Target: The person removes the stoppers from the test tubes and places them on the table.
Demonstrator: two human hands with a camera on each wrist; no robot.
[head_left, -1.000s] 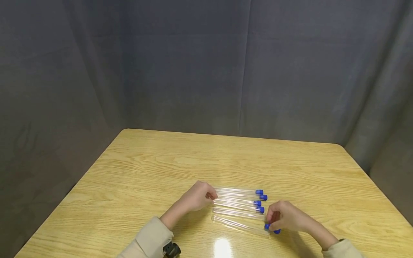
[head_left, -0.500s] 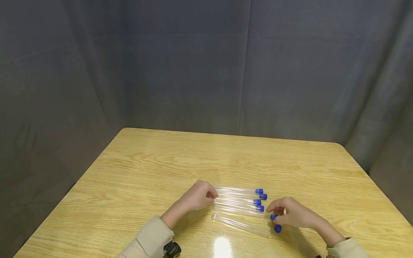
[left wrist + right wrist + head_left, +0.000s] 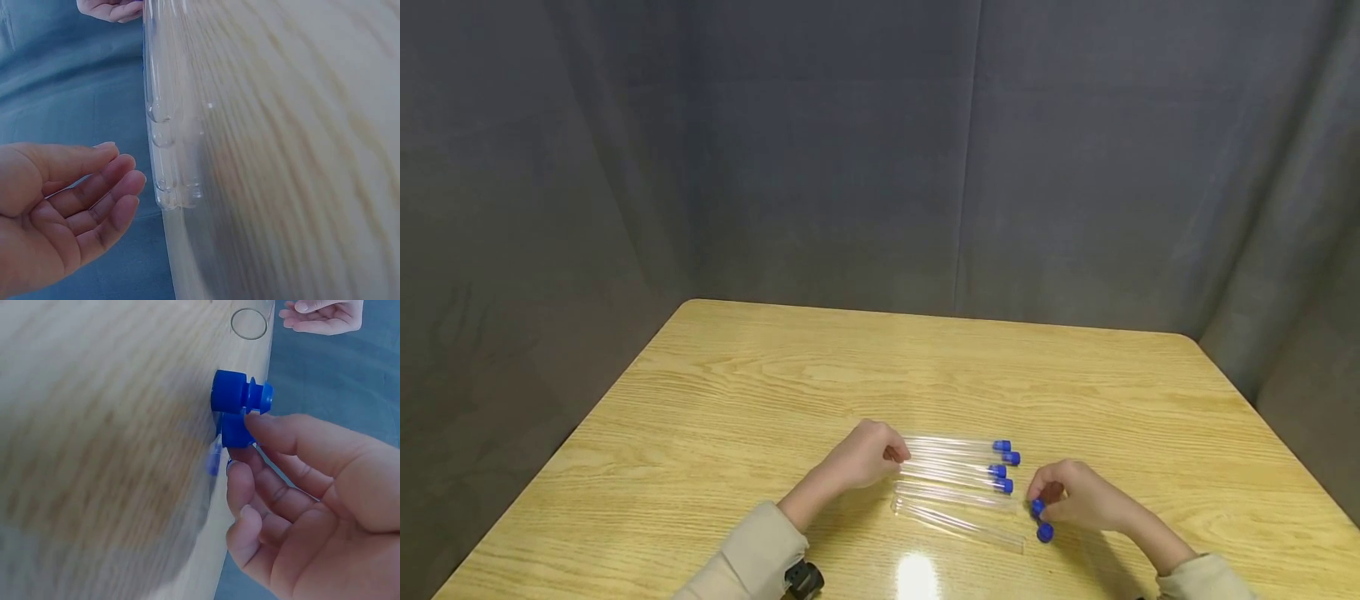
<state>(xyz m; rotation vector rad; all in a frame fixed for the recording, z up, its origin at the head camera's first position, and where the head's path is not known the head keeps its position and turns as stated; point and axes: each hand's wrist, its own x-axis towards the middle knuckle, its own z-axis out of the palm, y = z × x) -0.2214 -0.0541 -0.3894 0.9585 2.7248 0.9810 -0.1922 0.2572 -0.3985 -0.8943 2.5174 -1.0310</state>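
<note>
In the head view, several clear test tubes [image 3: 951, 452] with blue stoppers lie side by side at the table's middle front. Nearer the person lie two uncapped test tubes [image 3: 958, 527], rounded ends to the left. My left hand [image 3: 865, 454] hovers by the rounded ends, fingers loosely bent; the left wrist view shows nothing in it. Just right of the tubes' open ends, my right hand [image 3: 1078, 496] pinches a blue stopper [image 3: 237, 430] between thumb and finger. Against it in the right wrist view is a second blue stopper [image 3: 230, 392], resting on the table with its ribbed plug showing.
A wooden table [image 3: 820, 358] with rounded back corners carries everything. Dark grey curtains [image 3: 820, 167] hang behind it and along both sides. A bright light reflection [image 3: 917, 575] shines near the front edge.
My right hand has moved slightly away from the person and to the right with the pinched stopper, which is now behind the other stopper. My left hand has hardly moved.
</note>
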